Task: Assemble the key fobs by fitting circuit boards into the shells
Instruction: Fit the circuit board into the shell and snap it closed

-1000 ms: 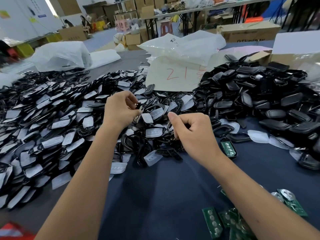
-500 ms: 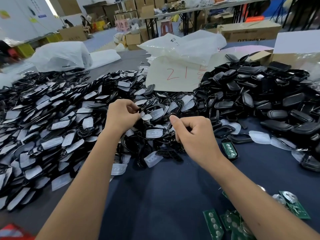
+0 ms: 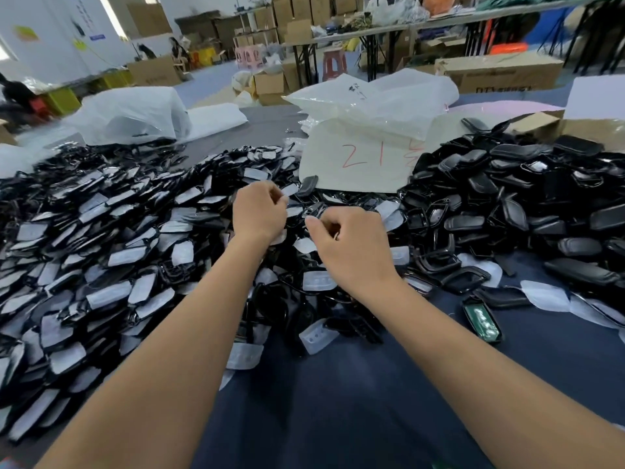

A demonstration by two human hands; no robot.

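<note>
Head view: one fitted fob (image 3: 482, 323) is seen right of the curled right hand (image 3: 351, 252); heaps of shells (image 3: 111, 265) remain; left hand (image 3: 258, 211) perhaps pinches something.

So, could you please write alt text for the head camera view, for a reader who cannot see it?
Two bare hands, left hand and right hand, meet with curled fingers over a heap of black key fob shells on a dark blue table. A shell holding a green circuit board lies to the right.
</note>
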